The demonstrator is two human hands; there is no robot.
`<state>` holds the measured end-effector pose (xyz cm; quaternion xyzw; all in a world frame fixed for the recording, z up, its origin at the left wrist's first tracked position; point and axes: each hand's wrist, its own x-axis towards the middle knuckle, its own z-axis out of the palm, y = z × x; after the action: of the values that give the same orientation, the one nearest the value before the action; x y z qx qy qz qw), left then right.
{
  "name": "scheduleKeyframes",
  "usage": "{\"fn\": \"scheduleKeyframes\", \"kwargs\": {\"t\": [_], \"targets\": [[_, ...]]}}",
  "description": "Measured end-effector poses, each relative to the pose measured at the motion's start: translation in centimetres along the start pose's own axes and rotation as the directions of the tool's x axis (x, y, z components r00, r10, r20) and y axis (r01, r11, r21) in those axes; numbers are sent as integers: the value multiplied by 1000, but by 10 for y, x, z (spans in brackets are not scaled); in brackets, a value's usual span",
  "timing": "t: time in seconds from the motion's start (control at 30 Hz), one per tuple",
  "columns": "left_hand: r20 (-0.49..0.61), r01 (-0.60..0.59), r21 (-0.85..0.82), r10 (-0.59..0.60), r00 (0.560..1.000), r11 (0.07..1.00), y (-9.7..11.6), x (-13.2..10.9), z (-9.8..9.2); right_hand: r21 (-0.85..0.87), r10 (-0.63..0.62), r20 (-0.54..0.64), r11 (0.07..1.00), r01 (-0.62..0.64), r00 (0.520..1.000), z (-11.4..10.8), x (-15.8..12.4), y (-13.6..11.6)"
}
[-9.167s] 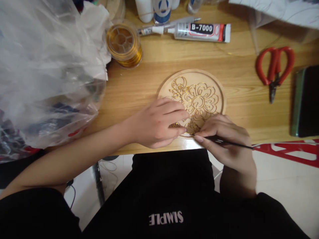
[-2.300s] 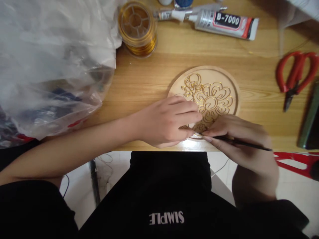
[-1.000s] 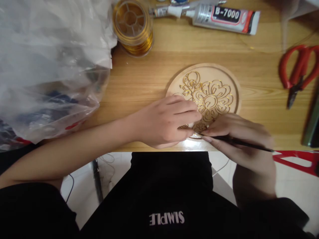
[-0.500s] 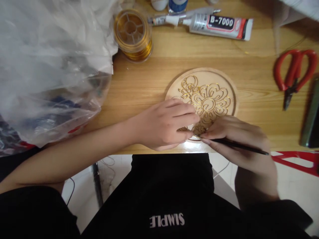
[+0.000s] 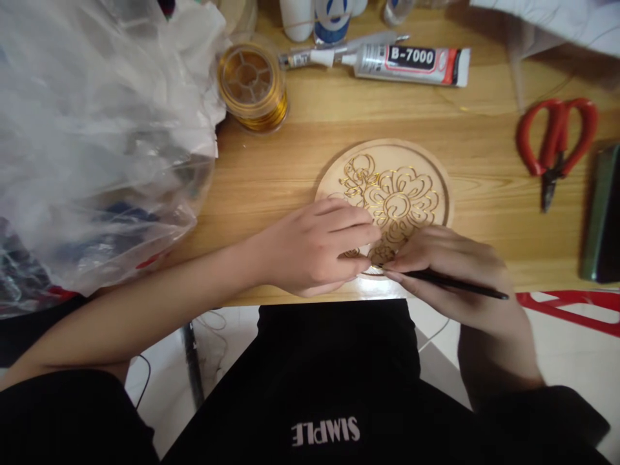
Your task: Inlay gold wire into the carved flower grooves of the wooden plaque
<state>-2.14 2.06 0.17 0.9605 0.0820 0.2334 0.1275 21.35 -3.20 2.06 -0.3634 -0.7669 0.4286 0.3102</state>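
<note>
A round wooden plate (image 5: 448,187) with a raised rim lies near the table's front edge, bearing a flower pattern outlined in gold wire. My left hand (image 5: 320,245) rests over its lower left part, fingers curled and close together; whatever its fingertips grip is too small to make out. In my right hand (image 5: 440,265) is a thin black tool (image 5: 455,283), pinched near its tip and slanting back to the right. The tool's tip meets the plate's lower edge, close beside my left thumb.
A gold wire spool (image 5: 254,84), a glue tube (image 5: 411,63) and bottles (image 5: 333,22) stand or lie at the back. Red-handled pliers (image 5: 555,139) and a dark object (image 5: 603,216) are on the right. Plastic bags (image 5: 106,129) cover the left.
The view has shifted slightly, so the table items appear a little lower and further left. Both hands keep almost the same pose on the plate.
</note>
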Motion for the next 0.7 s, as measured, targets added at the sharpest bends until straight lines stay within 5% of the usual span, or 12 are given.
{"fn": "scheduleKeyframes", "kwargs": {"t": [0.7], "targets": [[3, 4, 1, -4, 1000, 1000, 1, 0, 1, 22, 19, -15, 1000, -19, 1000, 0, 1, -1]]}}
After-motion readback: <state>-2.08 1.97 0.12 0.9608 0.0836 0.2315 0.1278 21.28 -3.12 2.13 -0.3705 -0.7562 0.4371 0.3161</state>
